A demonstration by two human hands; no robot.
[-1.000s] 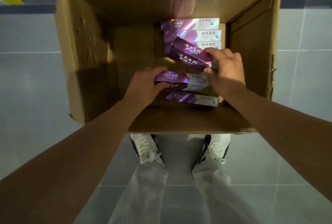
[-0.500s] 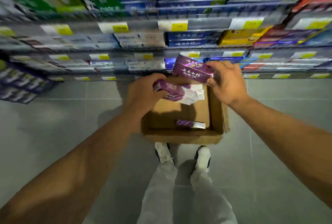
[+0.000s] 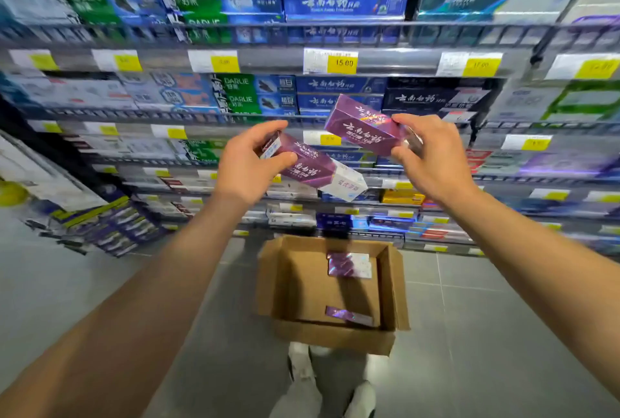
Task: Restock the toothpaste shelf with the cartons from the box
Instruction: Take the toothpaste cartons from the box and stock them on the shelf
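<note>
My left hand [image 3: 248, 166] grips one purple carton [image 3: 315, 167] by its end; my right hand [image 3: 432, 156] pinches another carton [image 3: 364, 127] likewise, leaving the long bodies free to slide in, I judge. Shelves [image 3: 268, 62] lie beyond both hands; the box [image 3: 295, 287], below them, holds more cartons.

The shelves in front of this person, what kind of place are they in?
Most likely a shop's toothpaste aisle: shelves stacked with toothpaste boxes, yellow price tags along their edges, and a cardboard box on the floor.
</note>
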